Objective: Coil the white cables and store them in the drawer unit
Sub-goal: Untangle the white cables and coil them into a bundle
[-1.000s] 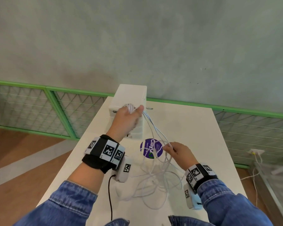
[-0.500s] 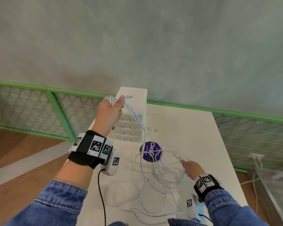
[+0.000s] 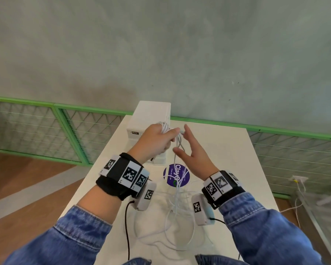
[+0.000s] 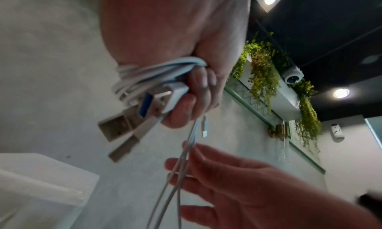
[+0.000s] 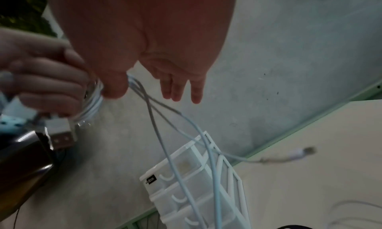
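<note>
My left hand [image 3: 168, 135] is raised in front of the white drawer unit [image 3: 151, 113] and grips a coil of white cables [image 3: 164, 126]. In the left wrist view the coil [image 4: 157, 72] is wrapped over my curled fingers, and several USB plugs [image 4: 117, 128] stick out below. My right hand [image 3: 181, 139] is close beside it with its fingers straight and spread. The hanging strands [image 5: 157, 118] run between its thumb and fingers. The rest of the cables lie in loose loops [image 3: 177, 220] on the table.
The white table [image 3: 227, 159] carries a round purple sticker [image 3: 182, 175] in front of the drawer unit. The drawers [image 5: 181, 193] look shut. A green mesh fence [image 3: 36, 131] and a grey wall stand behind. Another cable plug [image 5: 297, 152] lies on the table at right.
My left hand came down and right, back in front of the drawer unit. My right hand rose from the table's right side to the left hand and spread its fingers.
</note>
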Demonstrator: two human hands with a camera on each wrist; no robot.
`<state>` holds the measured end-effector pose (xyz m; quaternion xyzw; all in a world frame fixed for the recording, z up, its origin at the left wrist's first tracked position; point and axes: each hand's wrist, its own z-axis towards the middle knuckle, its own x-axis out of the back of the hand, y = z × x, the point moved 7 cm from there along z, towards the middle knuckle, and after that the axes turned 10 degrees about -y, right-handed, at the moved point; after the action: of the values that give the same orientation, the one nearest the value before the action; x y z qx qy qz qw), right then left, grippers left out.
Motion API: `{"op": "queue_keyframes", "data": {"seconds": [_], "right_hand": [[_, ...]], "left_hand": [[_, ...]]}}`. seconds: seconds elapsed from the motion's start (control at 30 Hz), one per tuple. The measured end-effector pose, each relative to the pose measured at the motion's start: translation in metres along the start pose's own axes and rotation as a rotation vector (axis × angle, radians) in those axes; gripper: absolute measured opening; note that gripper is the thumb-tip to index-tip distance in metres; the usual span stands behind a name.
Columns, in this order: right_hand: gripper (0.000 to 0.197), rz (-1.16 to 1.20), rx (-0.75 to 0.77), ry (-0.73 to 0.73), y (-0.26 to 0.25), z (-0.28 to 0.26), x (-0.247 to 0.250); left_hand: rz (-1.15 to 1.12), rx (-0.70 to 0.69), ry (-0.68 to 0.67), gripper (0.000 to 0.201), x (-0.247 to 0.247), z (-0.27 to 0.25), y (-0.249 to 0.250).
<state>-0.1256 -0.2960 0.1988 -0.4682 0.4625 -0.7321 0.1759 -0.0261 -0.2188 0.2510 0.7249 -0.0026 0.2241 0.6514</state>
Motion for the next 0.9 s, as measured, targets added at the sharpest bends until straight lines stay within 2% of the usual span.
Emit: {"op": "queue_keyframes", "data": {"seconds": [0.07,0.1,0.2,0.3,0.43,0.53,0.63,0.73,0.8,0.9], "right_hand": [[0.03,0.076,0.019,0.009,-0.001,0.003,-0.002],[0.021,0.142,0.025,0.002,0.0,0.004,-0.003],[0.029,0.242,0.028,-0.012,0.01,-0.001,-0.009],[0.027,0.199,0.028,0.014,0.019,-0.003,-0.014],[0.02,0.178,0.096,0.307,0.016,-0.003,0.018],[0.017,0.134,0.137,0.386,0.01,-0.005,0.031],[0.019,0.09,0.099,0.277,0.018,-0.001,0.014],[0.018,0.07,0.047,0.085,0.027,0.0,-0.02],[0.021,-0.015,0.002,-0.033,0.031,-0.002,-0.04],[0.022,-0.016,-0.041,-0.162,0.036,-0.011,-0.064]], "left_hand": [[-0.039,0.023,-0.052,0.036,-0.004,-0.003,0.002],[-0.059,0.033,-0.069,0.037,-0.005,-0.005,0.002],[-0.137,0.056,-0.107,0.038,-0.003,-0.012,0.003],[-0.203,0.081,-0.198,0.041,-0.01,-0.02,0.004],[-0.153,0.154,-0.293,0.049,-0.02,-0.024,0.001],[-0.11,0.213,-0.337,0.054,-0.025,-0.026,-0.008],[-0.221,0.169,-0.424,0.055,-0.036,-0.028,-0.007],[-0.467,0.043,-0.492,0.055,-0.04,-0.025,0.006],[-0.648,-0.032,-0.478,0.056,-0.036,-0.02,0.016],[-0.827,-0.105,-0.361,0.063,-0.022,-0.012,0.023]]}}
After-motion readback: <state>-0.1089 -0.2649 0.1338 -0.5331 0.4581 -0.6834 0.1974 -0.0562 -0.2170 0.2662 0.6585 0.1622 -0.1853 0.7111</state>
